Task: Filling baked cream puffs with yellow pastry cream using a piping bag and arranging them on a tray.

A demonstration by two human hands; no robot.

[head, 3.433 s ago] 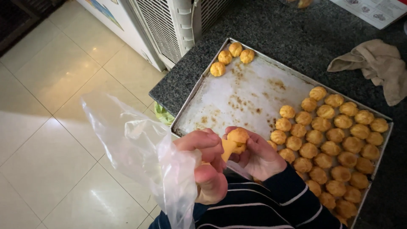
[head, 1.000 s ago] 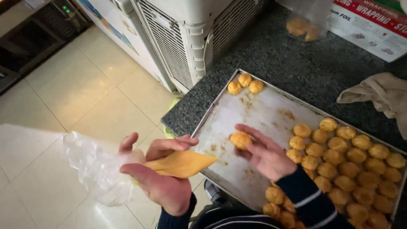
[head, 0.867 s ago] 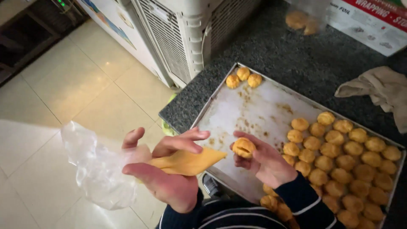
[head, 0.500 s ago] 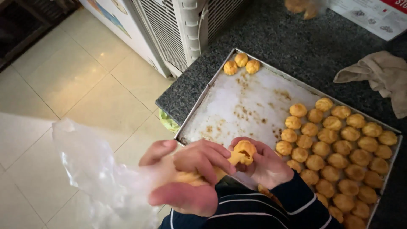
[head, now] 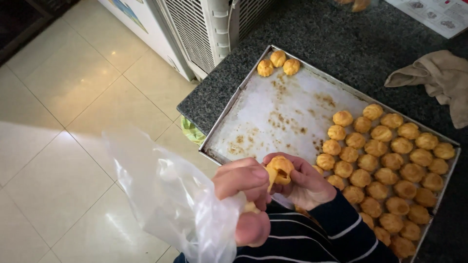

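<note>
Left hand (head: 246, 187) grips piping bag (head: 180, 204); right hand (head: 304, 182) pinches one puff (head: 280, 169); tray (head: 273, 104) left half bare, three puffs (head: 278, 63) far, many puffs (head: 390, 165) waiting right.

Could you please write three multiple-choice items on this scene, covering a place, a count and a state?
1. Where do the separate puffs sit on the tray?
A. far corner
B. near corner
C. centre

2. How many puffs are in that group?
A. one
B. three
C. six

3. What is the piping bag doing?
A. lying on the tray
B. hanging from a hook
C. tip pressed against a puff

Answers: 1 A, they lie by the far rim; 2 B, three show; 3 C, the left hand holds the bag to the puff in the right hand.
</note>
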